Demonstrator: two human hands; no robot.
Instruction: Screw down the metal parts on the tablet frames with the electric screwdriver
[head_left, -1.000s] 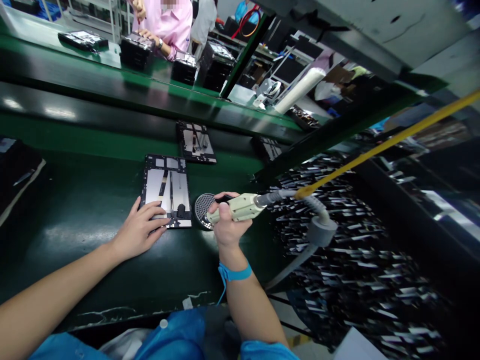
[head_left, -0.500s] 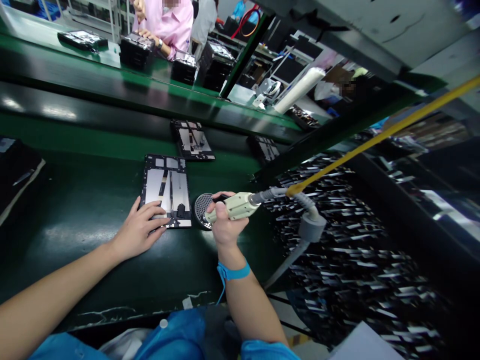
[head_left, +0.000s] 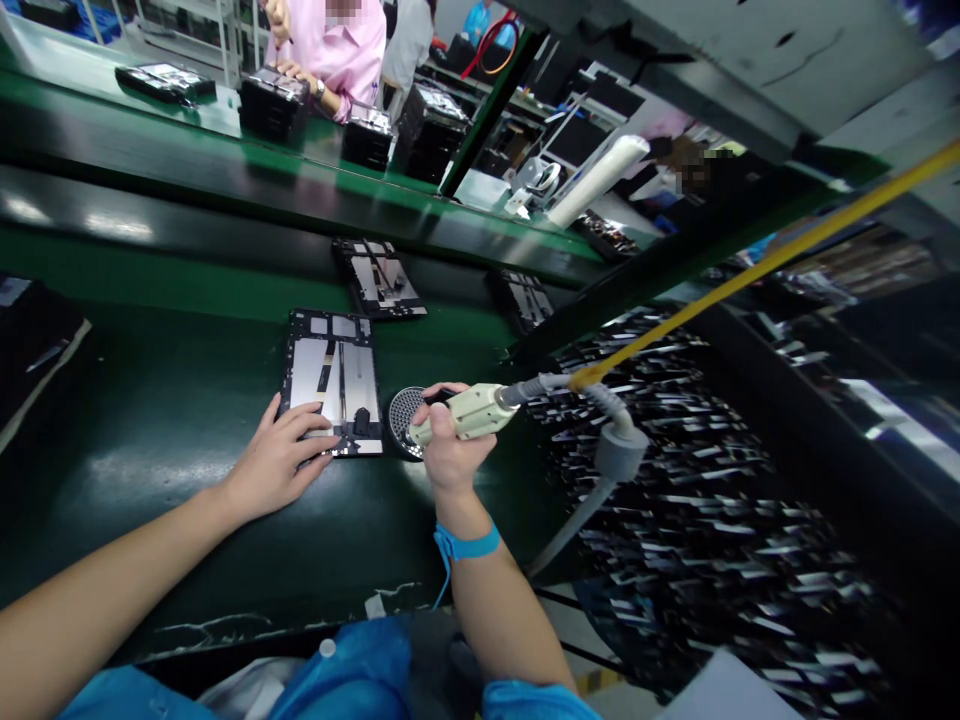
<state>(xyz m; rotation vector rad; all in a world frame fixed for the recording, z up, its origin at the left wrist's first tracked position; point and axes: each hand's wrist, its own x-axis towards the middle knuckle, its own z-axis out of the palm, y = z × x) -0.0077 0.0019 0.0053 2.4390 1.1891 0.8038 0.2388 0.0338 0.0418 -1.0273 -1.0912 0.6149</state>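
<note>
My left hand (head_left: 281, 458) rests with its fingers spread on the lower left part of a flat, black-framed device (head_left: 356, 375). Silver plates and a dark ribbon cable show inside that frame; it looks like an opened tablet with its inner side up. In my right hand (head_left: 450, 455) is a pale green electric screwdriver (head_left: 480, 410), fingers wrapped round its body. Its cord end points right, and the tip is hidden near a round, perforated dish (head_left: 405, 408) just right of the device.
On the dark belt beyond lie two similar devices (head_left: 382, 285) (head_left: 525, 300). A yellow strap (head_left: 720, 300) slants down to the screwdriver's cord. Strips crowd a surface (head_left: 675, 500) at right; a dark stack (head_left: 37, 345) stands at left. Across the belt sits a person in pink (head_left: 337, 50).
The two devices on the belt have slid slightly left. The yellow strap and the cord have shifted a little. Both my hands stay where they were.
</note>
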